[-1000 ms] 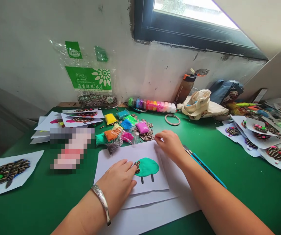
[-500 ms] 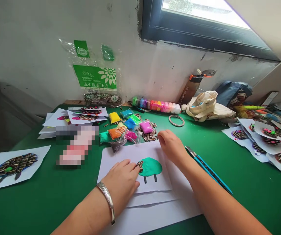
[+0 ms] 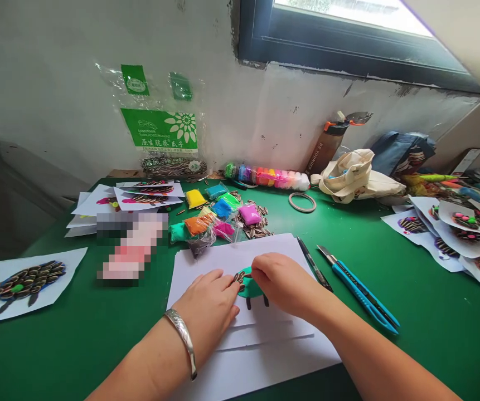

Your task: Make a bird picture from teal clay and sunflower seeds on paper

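Note:
A green clay oval [image 3: 250, 288] with two short dark legs lies on a white paper sheet [image 3: 223, 262], and a cluster of striped sunflower seeds [image 3: 240, 280] is stuck at its left end. My left hand [image 3: 206, 303], a silver bangle on its wrist, rests flat on the paper, fingertips at the seed cluster. Over the clay's right part, my right hand [image 3: 279, 278] is closed in a pinch on what looks like a sunflower seed; the fingers mostly cover it. Loose seeds [image 3: 256, 228] are heaped beyond the paper among small bags of coloured clay [image 3: 200, 224].
A black pen [image 3: 315, 264] and a blue utility knife [image 3: 363, 292] lie right of the paper. Seed-covered pictures [image 3: 30, 284] are at both sides. A seed bag [image 3: 166, 131], tape roll [image 3: 302, 203], brown bottle [image 3: 327, 147] and cloth bag [image 3: 348, 175] stand or lie along the back.
My right hand has come from the loose seeds at the paper's top edge down onto the green clay, uncovering the pen. My left hand has stayed in place.

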A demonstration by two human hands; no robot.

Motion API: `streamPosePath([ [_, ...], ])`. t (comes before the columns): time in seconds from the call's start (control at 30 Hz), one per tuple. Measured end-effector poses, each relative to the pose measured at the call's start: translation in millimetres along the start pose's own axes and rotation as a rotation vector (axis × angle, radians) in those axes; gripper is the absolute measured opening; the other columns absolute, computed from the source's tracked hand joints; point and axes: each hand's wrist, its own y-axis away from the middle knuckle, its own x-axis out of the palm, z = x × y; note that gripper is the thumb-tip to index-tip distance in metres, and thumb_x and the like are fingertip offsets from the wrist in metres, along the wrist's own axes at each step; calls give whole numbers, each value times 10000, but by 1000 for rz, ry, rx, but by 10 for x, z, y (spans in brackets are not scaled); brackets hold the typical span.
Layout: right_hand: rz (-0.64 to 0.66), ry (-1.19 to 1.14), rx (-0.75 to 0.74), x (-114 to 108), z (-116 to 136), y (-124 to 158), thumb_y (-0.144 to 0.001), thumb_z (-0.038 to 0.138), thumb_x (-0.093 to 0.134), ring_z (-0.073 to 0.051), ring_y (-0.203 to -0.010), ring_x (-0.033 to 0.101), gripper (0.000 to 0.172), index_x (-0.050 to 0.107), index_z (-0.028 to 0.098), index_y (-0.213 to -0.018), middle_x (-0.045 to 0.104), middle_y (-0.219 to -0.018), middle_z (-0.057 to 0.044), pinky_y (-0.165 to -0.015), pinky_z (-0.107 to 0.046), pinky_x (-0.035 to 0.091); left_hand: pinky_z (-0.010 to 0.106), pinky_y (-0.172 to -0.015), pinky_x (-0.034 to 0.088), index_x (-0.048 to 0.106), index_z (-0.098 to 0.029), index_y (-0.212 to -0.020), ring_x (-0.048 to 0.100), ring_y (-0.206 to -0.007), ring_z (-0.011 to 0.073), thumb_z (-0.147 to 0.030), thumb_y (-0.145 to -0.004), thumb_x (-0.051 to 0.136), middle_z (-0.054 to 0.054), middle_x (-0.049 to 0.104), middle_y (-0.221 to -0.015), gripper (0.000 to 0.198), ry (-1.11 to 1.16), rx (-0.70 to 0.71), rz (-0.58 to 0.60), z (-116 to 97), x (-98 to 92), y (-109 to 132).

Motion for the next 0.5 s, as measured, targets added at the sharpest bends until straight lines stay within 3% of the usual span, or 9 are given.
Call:
streamPosePath([
  [0.37,67,210,-22,-15,35,-87,-820,161,480,-137,-590,497,175,596,193,-694,625,-659,-24,-529,-261,212,513,-967,449,575,-155,-1204,504,-1166,328,-163,-855,499,108,618,-1203,357,5,1,-27,1,19,-1],
  [0.5,150,243,21,-57,80,-133,-801,166,491,-149,-592,527,168,616,198,-694,654,-678,-38,-512,-264,209,509,-954,459,582,-149,-1188,509,-1155,329,-161,-852,502,108,628,-1183,346,8,1,-22,-6,15,0],
])
